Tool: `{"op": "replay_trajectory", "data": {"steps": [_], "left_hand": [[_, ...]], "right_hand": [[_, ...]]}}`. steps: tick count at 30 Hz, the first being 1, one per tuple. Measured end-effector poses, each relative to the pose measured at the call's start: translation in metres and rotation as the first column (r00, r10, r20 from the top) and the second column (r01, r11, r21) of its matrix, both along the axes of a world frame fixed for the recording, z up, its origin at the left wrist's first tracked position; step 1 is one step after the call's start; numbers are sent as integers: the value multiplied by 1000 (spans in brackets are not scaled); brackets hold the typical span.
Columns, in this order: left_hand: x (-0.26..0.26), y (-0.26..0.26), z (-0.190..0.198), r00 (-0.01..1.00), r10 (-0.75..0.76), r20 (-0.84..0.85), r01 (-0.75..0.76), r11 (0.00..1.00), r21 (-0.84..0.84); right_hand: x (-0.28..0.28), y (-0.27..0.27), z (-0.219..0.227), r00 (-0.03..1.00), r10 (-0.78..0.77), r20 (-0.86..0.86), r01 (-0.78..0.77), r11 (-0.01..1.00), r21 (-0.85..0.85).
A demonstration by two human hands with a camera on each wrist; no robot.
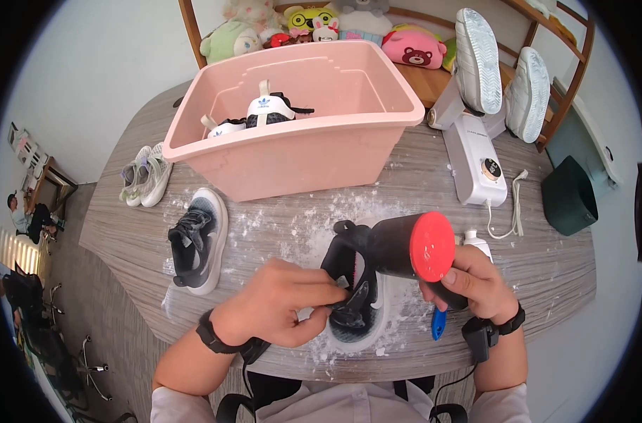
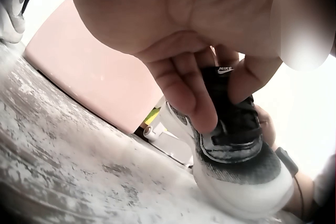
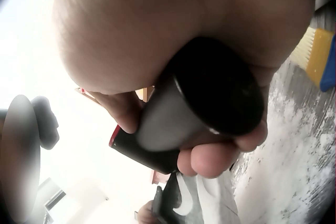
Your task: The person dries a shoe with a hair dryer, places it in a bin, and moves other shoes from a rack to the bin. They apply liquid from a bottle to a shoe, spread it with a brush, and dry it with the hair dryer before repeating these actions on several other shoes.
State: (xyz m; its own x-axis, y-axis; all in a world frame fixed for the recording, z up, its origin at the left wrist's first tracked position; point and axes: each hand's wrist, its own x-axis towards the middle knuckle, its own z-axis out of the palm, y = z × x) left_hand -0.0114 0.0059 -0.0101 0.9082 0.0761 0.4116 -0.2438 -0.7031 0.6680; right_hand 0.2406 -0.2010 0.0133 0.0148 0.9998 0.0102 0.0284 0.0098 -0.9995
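A dark grey shoe with a white sole [image 1: 350, 334] lies on the table, toe toward the person. The left hand [image 1: 282, 299] pinches its tongue; in the left wrist view, thumb and fingers of that hand [image 2: 184, 19] are at the black tongue [image 2: 223, 85] with a NIKE label. The right hand [image 1: 481, 282] grips the handle of a black device [image 1: 391, 243] with a round red end [image 1: 432, 247]. Its narrow end is over the shoe's heel opening. From the right wrist, fingers [image 3: 212, 158] curl round the black handle [image 3: 168, 116].
A pink bin [image 1: 300, 158] holding shoes stands behind. Its left neighbours are a matching shoe [image 1: 197, 240] and a light pair [image 1: 148, 176]. A white machine [image 1: 476, 158] carrying white shoes, its cord, a white bottle [image 1: 476, 241] and a blue-handled brush [image 1: 439, 324] are at right. White powder dusts the table.
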Motion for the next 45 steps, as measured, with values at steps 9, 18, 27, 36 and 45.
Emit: {"op": "replay_trajectory", "data": {"steps": [9, 18, 27, 36, 45], "left_hand": [[2, 3, 12, 1000, -19, -2, 19, 999, -38], [-1, -10, 18, 998, 29, 49, -41, 967, 253], [0, -2, 12, 993, -25, 113, -12, 950, 314], [-6, -12, 24, 989, -17, 145, -72, 809, 583], [-7, -16, 27, 993, 15, 116, -84, 777, 624]], "right_hand": [[11, -2, 11, 981, -57, -184, 11, 971, -240], [4, 0, 9, 976, -137, -166, 114, 983, -143], [15, -1, 8, 968, -236, -86, 209, 945, -252], [28, -12, 15, 965, -26, -262, -18, 986, -165], [27, -22, 15, 965, -43, -258, -1, 986, -165]]}}
